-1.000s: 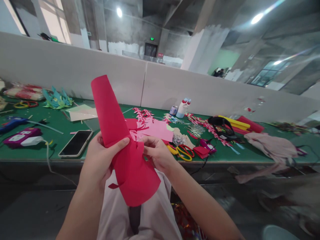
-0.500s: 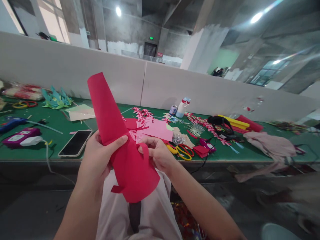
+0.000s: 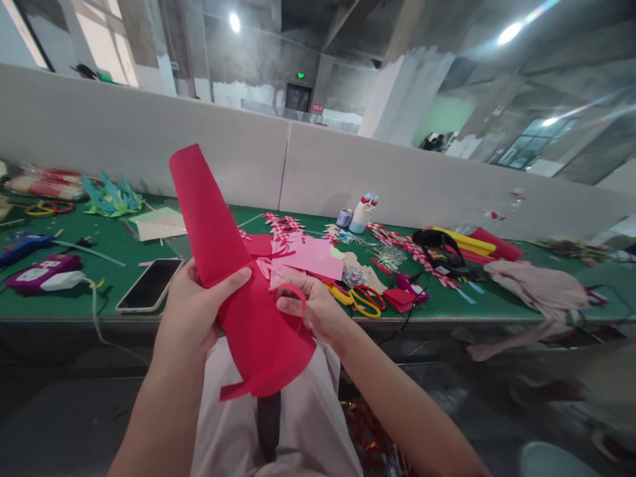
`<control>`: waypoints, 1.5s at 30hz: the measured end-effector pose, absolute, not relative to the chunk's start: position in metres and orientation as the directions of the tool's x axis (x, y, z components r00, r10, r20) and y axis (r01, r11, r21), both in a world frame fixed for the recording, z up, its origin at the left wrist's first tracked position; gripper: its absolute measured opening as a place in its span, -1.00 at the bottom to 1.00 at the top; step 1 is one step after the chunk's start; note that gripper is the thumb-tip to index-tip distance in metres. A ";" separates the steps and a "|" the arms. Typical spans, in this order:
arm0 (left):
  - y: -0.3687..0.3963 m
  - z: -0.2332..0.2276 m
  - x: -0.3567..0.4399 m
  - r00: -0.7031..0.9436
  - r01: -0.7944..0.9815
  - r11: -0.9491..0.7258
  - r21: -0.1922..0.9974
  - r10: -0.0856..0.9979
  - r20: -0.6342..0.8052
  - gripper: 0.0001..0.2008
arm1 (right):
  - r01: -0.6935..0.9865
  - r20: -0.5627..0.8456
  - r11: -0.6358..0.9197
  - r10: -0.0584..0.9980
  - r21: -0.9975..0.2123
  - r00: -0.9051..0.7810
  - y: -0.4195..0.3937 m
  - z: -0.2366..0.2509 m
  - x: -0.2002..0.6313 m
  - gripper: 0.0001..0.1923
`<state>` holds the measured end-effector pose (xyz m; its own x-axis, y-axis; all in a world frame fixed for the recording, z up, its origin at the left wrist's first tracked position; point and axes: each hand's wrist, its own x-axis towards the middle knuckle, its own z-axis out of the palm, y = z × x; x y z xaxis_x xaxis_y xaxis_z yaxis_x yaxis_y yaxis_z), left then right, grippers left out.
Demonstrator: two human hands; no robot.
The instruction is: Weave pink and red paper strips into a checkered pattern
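Note:
A large red paper sheet (image 3: pixel 213 218), curled into a rough cone, slants up and to the left over my lap. My left hand (image 3: pixel 201 298) grips its left side, with the thumb flat on the front and the fingers hidden behind. At the sheet's right side, my right hand (image 3: pixel 308 305) pinches a narrow red paper strip (image 3: pixel 293 289), which loops over the fingers. A loose red strip end (image 3: pixel 231 391) sticks out at the sheet's lower left. Whether both strip parts are one piece is hidden.
On the green table (image 3: pixel 149 232) lie a phone (image 3: pixel 150 285), yellow-handled scissors (image 3: pixel 365 302), pink paper (image 3: pixel 318 257), a purple device (image 3: pixel 44 273) and a blue glue gun (image 3: pixel 24 246). A white bottle (image 3: pixel 362 215) stands by the partition (image 3: pixel 348 165).
The strip in my right hand has curled up into a loop over the fingers. The strip end at lower left has swung down. The sheet's top has shifted slightly left.

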<state>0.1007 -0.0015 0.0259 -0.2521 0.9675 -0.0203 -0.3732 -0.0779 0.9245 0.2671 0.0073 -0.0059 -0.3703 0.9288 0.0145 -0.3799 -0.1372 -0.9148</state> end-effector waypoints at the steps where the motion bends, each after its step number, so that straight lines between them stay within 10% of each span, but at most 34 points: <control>1: -0.001 0.026 0.100 -0.250 -0.372 -0.073 0.926 0.968 -0.024 -0.57 | -0.378 0.006 -0.147 0.926 -0.914 -0.376 0.008 -0.008 0.267 -0.69; 45: 0.001 0.029 0.101 -0.302 -0.376 -0.108 0.920 0.953 -0.011 -0.57 | -0.415 0.040 -0.140 0.918 -0.899 -0.395 0.006 -0.019 0.269 -0.71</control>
